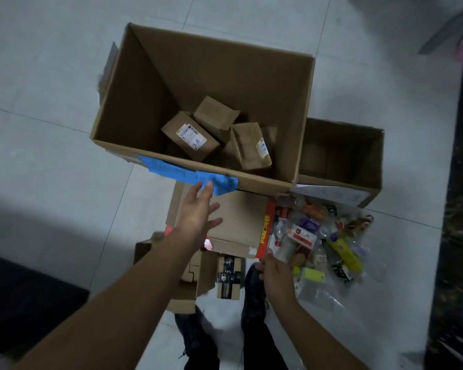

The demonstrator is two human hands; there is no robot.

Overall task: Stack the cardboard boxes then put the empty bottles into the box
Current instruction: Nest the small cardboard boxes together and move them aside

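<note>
A large open cardboard box [112, 102] stands on the floor with three small boxes [190, 136] lying inside it. A blue label [171, 173] sticks to its near wall. My left hand [199, 209] reaches over a flat cardboard box with a red edge [241, 222], fingers spread, fingertips near the blue label. My right hand [271, 271] pinches the near right corner of that flat box. A pile of empty plastic bottles [321, 241] lies on the floor to the right.
A second, smaller open box [369, 166] sits to the right of the large one. More small cartons [227, 276] lie near my shoes [254, 292]. A dark mat [24, 297] is at left, a dark post [457, 209] at right.
</note>
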